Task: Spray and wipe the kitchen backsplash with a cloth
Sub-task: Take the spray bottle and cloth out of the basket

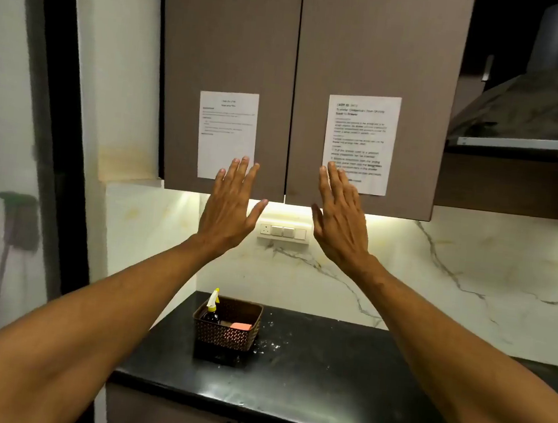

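As left grip (pixel 229 207), right grip (pixel 341 219) hover — bottle (pixel 212 309) below

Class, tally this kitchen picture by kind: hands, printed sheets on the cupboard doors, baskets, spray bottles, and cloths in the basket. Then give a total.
Hands: 2, left hand and right hand, both held up with fingers straight
Printed sheets: 2
Basket: 1
Spray bottle: 1
Orange cloth: 1, partly hidden
Total: 7

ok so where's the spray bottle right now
The spray bottle stands in the left side of the brown basket on the black countertop, low and left of centre in the head view, with an orange item to its right.
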